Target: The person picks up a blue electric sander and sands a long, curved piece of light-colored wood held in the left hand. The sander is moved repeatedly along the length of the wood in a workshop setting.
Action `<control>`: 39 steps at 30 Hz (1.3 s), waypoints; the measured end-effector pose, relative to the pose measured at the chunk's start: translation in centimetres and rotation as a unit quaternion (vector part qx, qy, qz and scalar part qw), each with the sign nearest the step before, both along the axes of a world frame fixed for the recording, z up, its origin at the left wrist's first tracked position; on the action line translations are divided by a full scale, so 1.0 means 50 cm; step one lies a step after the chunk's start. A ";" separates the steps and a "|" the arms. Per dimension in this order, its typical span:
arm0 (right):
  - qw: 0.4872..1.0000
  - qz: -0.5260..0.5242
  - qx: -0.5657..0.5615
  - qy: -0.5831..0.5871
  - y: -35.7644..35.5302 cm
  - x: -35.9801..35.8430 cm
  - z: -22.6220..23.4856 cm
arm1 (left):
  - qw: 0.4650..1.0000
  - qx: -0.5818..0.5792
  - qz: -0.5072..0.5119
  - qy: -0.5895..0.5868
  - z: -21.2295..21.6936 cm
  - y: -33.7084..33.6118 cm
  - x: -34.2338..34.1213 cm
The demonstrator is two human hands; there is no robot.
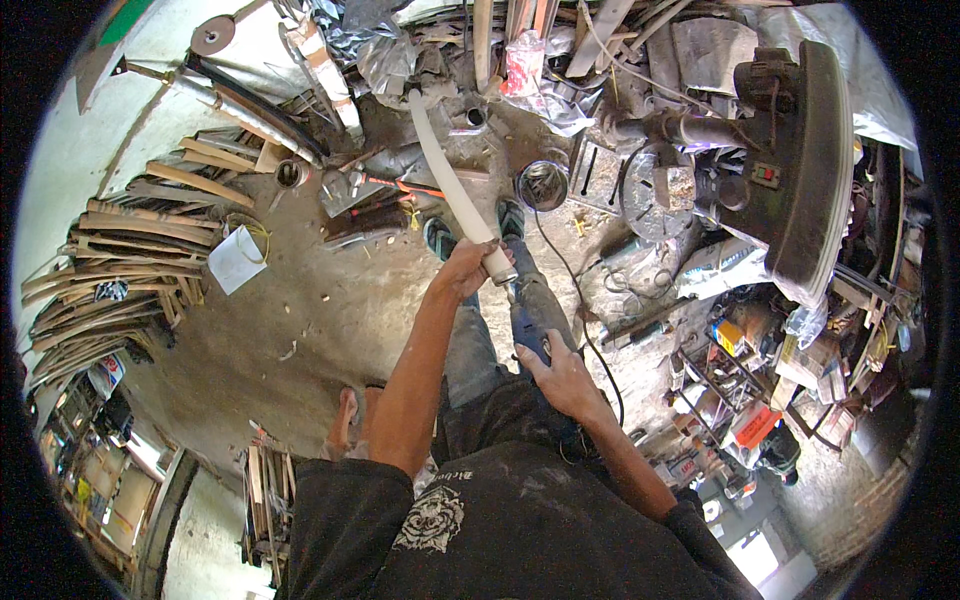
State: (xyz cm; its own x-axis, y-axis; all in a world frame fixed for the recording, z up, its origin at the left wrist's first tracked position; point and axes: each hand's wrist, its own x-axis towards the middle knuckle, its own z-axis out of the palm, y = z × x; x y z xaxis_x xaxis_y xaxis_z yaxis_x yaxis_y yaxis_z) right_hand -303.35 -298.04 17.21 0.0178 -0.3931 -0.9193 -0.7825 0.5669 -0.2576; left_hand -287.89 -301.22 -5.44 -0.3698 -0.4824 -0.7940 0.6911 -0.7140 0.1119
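One long curved pale piece (445, 170), smooth-faced: clamped near its lower end in the left hand (468, 267); extends forward from the body, tapering toward the far end. One blue power tool (527, 328): gripped firmly in the right hand (562, 380), low in front of the body; points at the near end of the piece, contact or gap impossible to tell. One black cable (568, 258): trails along the right. Farther right: one round metal tin (543, 185), one large dusty machine (815, 190). Left: curved wooden strips (140, 250), piled; one white sheet (238, 260), just beside.
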 end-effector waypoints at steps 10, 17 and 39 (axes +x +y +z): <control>1.000 0.011 -0.003 0.007 -0.007 0.007 -0.019 | 0.999 -0.008 0.029 -0.011 0.003 0.015 0.000; 0.999 0.041 0.015 0.016 -0.020 0.023 -0.019 | 0.999 0.009 0.029 0.011 0.001 0.016 0.001; 0.999 0.024 0.008 0.027 -0.015 0.011 -0.017 | 0.998 -0.004 0.053 0.017 0.006 0.025 0.010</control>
State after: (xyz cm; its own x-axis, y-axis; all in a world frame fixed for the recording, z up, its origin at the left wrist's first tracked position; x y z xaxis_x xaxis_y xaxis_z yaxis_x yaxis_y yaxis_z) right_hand -302.79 -298.80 16.38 -0.0134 -0.3782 -0.9256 -0.8211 0.5324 -0.2056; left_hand -287.40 -299.97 -5.15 -0.3419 -0.5270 -0.7780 0.7667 -0.6352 0.0934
